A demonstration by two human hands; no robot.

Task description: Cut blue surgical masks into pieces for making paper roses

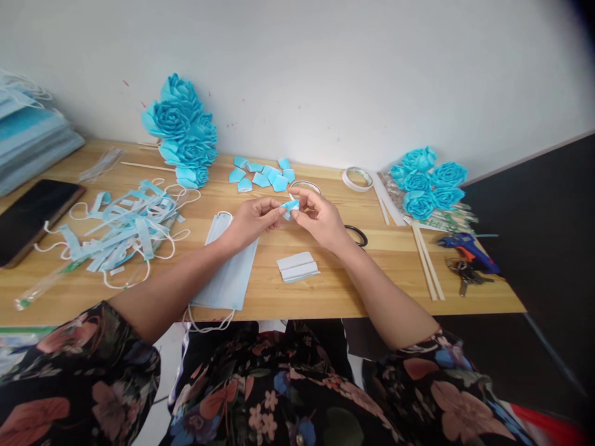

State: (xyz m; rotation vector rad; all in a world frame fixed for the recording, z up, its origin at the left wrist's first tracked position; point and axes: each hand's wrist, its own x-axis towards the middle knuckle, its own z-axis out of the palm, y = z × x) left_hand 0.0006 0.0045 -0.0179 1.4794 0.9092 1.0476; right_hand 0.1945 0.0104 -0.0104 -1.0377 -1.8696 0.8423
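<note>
Blue material (290, 209) is being pinched between the left hand (256, 217) and right hand (320, 217), both curling nearly closed; one mask (227, 282) is lying beneath the left one, two sticks (427, 272) rightward of the right.

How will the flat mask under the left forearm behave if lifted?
The flat mask is likely light and floppy, as it looks like thin fabric. Its lower ear loop might snag, since it droops past the table edge.
</note>
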